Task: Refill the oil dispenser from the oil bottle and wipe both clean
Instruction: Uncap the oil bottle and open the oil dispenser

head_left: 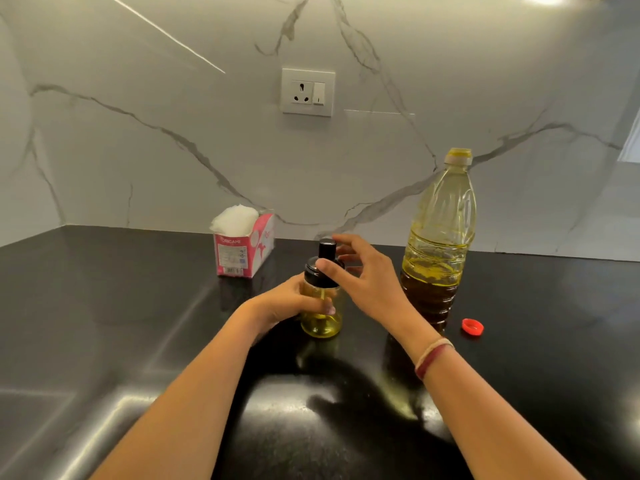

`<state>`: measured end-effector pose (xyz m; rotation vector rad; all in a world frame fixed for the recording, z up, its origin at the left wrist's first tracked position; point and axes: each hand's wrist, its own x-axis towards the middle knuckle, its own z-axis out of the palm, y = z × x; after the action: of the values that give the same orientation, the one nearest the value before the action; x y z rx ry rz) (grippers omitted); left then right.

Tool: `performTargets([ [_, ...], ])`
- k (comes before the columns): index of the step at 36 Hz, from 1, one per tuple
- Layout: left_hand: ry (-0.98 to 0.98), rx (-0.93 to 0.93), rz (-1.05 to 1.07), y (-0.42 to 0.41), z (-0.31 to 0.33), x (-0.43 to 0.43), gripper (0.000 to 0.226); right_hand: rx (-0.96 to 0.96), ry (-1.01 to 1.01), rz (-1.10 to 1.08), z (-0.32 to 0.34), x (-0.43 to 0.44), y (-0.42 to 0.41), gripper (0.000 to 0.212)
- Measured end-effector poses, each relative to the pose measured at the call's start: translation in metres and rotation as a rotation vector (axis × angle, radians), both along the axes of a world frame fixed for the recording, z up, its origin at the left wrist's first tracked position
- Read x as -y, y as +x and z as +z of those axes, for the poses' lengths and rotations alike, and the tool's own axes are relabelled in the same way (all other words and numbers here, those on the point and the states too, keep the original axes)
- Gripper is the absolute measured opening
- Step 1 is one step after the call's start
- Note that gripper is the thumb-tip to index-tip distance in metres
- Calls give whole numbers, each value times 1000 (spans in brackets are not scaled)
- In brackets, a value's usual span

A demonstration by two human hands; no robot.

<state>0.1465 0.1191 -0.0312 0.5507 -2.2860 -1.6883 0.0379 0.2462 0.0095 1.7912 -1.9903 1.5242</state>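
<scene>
A small glass oil dispenser with yellow oil in its lower part stands on the black counter. My left hand grips its glass body from the left. My right hand holds the dispenser's black lid from the right, thumb on the front of the lid and fingers curled behind it. To the right stands the tall clear oil bottle, uncapped and holding oil in its lower part. Its red cap lies on the counter just right of the bottle's base.
A pink tissue box with white tissues sticking out stands behind and left of the dispenser, near the marble wall. A wall socket sits above. The counter runs wide to the left and in front.
</scene>
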Motion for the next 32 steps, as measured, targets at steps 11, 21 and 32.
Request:
performTargets([
  [11,-61,102,-191,6,6,-4,71,-2,-88,-60,6,-5,10,28],
  [21,-51,89,-223,4,5,-5,64,125,122,176,17,-12,2,32],
  [32,-60,92,-214,3,5,-6,68,109,-3,25,12,-10,9,30],
])
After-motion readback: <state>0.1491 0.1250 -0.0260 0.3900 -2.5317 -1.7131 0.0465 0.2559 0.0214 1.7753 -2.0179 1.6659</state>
